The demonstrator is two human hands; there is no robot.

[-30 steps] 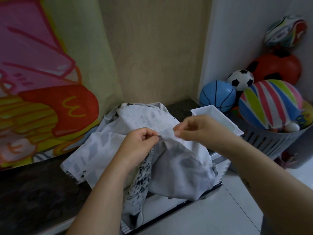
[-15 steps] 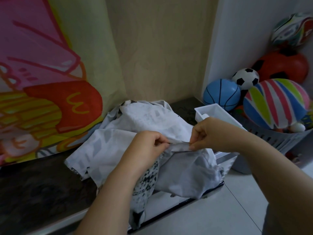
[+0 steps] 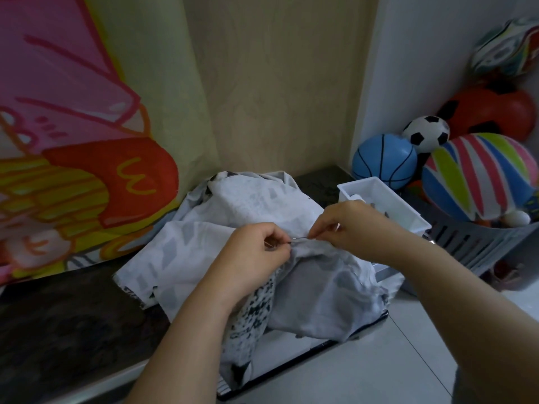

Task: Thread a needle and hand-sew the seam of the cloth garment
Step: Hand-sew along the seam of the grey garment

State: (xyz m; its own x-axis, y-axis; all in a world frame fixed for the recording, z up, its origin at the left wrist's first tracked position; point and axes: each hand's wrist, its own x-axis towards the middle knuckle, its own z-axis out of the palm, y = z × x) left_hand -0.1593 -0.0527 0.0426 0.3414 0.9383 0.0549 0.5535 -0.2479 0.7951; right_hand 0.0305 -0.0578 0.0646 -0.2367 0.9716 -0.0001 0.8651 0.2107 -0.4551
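At the fingertips: pinching a thin silver needle (image 3: 300,238) with the right hand (image 3: 353,225), gripping with the left hand (image 3: 256,252) the seam fold of a pale grey patterned cloth garment (image 3: 186,258) heaped on a dark stone ledge (image 3: 58,316). Best to keep the fold taut and push level, near the edge, clear of left fingertips.

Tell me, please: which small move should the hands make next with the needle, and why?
Probably the right hand should pull the needle rightward, out of the fold. The needle lies nearly level between the hands: the right hand pinches one end, the left hand pinches the fold of the cloth garment at the other. No thread can be made out.
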